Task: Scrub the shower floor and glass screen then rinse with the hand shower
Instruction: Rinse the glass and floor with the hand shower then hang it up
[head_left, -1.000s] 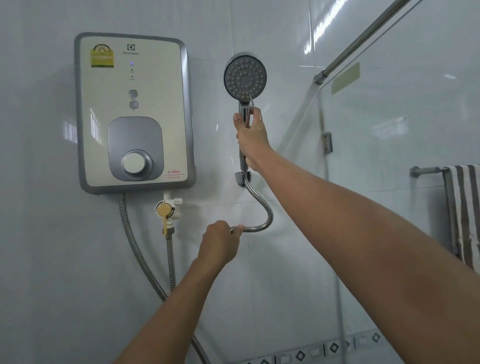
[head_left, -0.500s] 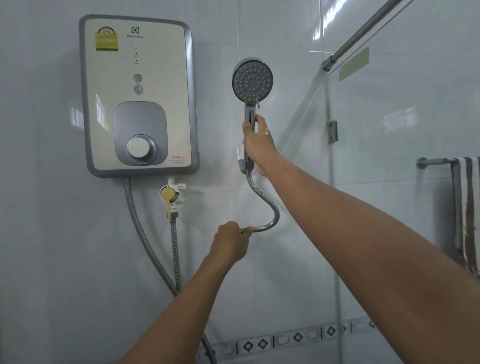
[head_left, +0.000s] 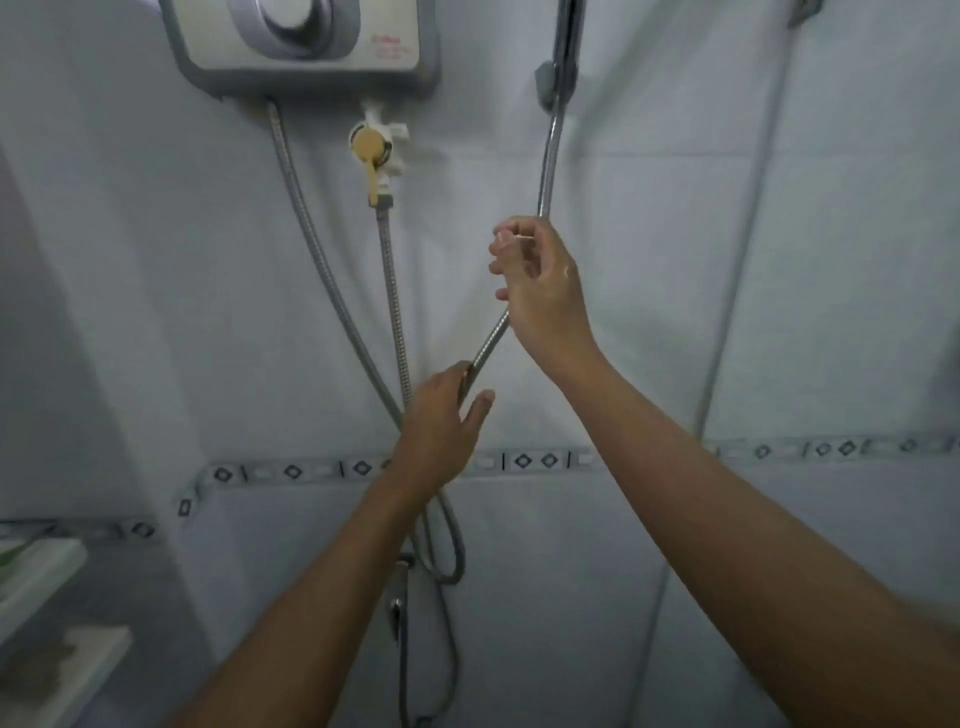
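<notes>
A: Position of hand shower (head_left: 569, 31)?
B: Top edge of view, handle only, seated in the grey wall holder (head_left: 544, 85). Head out of frame.
A: Run of the hose (head_left: 549, 156)?
B: Metal, dropping from the handle into the right hand (head_left: 543, 296), leaving below it on a slant down-left, then entering the left hand (head_left: 439, 434). Straight between the two.
A: Grip, right?
B: Fingers curled round the hose, clamped on it, back of hand toward the camera.
A: Grip, left?
B: Closed on the hose as well, fingers wrapped over it, thumb lying out to the right. Lower and left of the right hand, near but apart.
A: Surroundings?
B: Top left, bottom half only: water heater (head_left: 306, 47). Just beneath it, a yellow-handled valve (head_left: 370, 150), with two more hoses (head_left: 390, 291) hanging down behind the left forearm. Across the wall, a patterned tile border (head_left: 535, 460). Lower left, a white ledge (head_left: 47, 582), blurred.
</notes>
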